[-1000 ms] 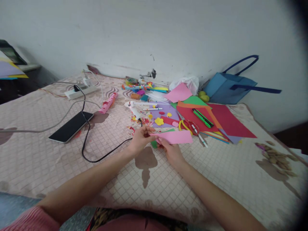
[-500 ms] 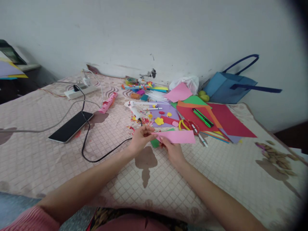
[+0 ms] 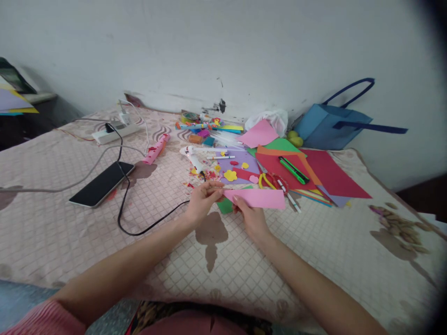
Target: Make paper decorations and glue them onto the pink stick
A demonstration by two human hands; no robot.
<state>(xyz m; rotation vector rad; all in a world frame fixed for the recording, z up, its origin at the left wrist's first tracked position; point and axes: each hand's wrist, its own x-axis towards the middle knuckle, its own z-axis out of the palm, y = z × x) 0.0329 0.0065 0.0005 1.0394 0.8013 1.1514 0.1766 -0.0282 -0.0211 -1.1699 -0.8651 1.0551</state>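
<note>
A strip of pink paper is held up in front of me above the table. My right hand grips its lower edge, the thumb on top and the fingers behind. At the strip's left end, my left hand is closed in a pinch; a thin line shows between its fingers, too small to make out. A piece of green paper shows below the strip, partly covered by my right hand. Just beyond lie scissors with yellow and red handles, a white glue gun and foam-like flower cutouts.
A phone, black cable and power strip lie to the left, near a pink decorated roll. Coloured sheets with a green cutter, a blue bag and peanut-like pods are to the right.
The strip's left end has slipped slightly rightward relative to my left fingertips. My right hand keeps its grip and has barely moved.
</note>
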